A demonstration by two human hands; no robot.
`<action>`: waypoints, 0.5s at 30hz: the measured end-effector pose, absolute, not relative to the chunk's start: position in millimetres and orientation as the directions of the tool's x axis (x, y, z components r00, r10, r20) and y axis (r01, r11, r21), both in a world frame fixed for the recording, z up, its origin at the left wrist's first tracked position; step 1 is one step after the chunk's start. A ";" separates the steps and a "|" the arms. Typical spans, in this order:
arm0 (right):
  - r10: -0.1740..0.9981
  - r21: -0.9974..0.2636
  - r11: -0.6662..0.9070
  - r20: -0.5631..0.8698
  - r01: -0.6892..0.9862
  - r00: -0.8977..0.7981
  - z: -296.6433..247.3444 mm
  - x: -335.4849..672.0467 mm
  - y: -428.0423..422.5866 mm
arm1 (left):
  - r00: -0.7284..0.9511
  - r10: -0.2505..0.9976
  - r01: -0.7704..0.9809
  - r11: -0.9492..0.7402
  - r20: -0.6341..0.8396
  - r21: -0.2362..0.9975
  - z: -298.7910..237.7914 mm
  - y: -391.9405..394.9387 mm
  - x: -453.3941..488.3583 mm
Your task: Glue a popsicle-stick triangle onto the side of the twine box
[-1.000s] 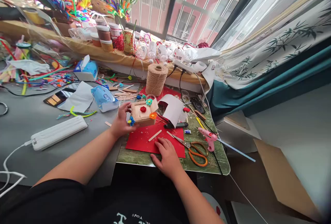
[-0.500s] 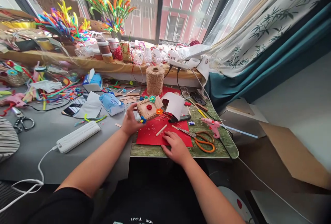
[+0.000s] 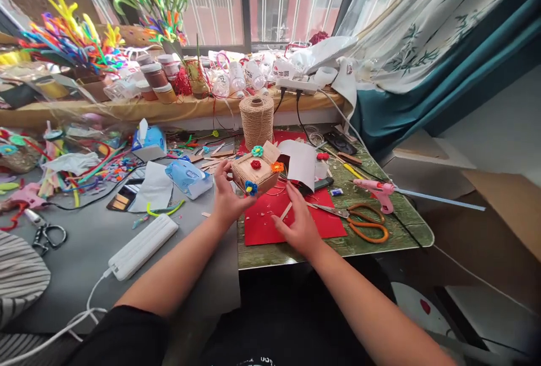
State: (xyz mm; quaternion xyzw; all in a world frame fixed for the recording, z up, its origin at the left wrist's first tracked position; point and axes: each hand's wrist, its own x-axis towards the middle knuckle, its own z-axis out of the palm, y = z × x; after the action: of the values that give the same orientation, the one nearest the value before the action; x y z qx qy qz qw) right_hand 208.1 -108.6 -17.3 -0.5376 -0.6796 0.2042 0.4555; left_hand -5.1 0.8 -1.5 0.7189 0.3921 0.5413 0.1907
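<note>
My left hand (image 3: 228, 194) grips a small twine-wrapped craft box (image 3: 262, 177) by its left side, thumb at the front. Colourful flowers sit on the box: a red one (image 3: 256, 164) in the middle, a teal one (image 3: 257, 152) at the back, an orange one (image 3: 277, 167) at the right corner and a blue one (image 3: 251, 188) at the front. My right hand (image 3: 301, 222) is open just right of the box, fingers apart, over the red sheet (image 3: 270, 233). A craft stick (image 3: 286, 211) lies partly behind its fingers. Orange-handled scissors (image 3: 367, 222) rest to its right.
Behind the box stands a twine spool (image 3: 256, 121). A curled white paper (image 3: 302, 163) lies right of it. A pink glue gun (image 3: 378, 192) is near the table's right edge. On the left are a white power bank (image 3: 143, 246), tissue packs (image 3: 188, 177) and silver scissors (image 3: 46, 232).
My right hand has lifted from the red sheet and moved up towards the box. The left hand still holds the box. The view has shifted, with the table seen closer.
</note>
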 end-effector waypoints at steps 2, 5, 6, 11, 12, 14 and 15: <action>0.936 -0.874 0.296 0.347 0.385 0.067 -18.3 181.5 -81.8 | 0.069 0.790 0.368 -0.588 0.609 0.721 -8.3 3.0 -3.2; 0.951 -0.946 0.288 0.301 0.149 0.075 -25.9 157.7 -53.6 | 0.037 0.804 0.400 -0.556 0.593 0.729 -17.6 4.5 -8.6; 0.950 -0.950 0.296 0.303 0.095 0.072 -28.7 155.2 -49.1 | 0.058 0.789 0.422 -0.575 0.612 0.701 -18.2 4.7 -12.2; 0.959 -0.965 0.257 0.247 -0.057 0.138 -32.7 165.3 -48.8 | 0.327 0.745 0.351 -0.667 0.582 0.657 -7.5 1.9 -25.0; 0.963 -0.965 0.243 0.227 -0.100 0.147 -31.3 167.6 -49.9 | 0.378 0.725 0.306 -0.685 0.576 0.661 -5.7 0.5 -25.2; 0.968 -0.954 0.234 0.211 -0.186 0.134 -28.3 170.1 -51.7 | 0.415 0.694 0.250 -0.709 0.588 0.660 -4.4 -2.5 -23.9; 0.970 -0.948 0.234 0.212 -0.215 0.122 -27.1 170.3 -52.5 | 0.412 0.683 0.243 -0.720 0.603 0.650 -4.7 -3.7 -23.1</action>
State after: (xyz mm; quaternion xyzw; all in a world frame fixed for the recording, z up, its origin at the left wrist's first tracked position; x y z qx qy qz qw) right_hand 170.3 -52.5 -27.1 -0.4032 -0.4677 0.4694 0.6312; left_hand -23.1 -3.7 -4.7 0.8054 0.2875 0.4596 0.2397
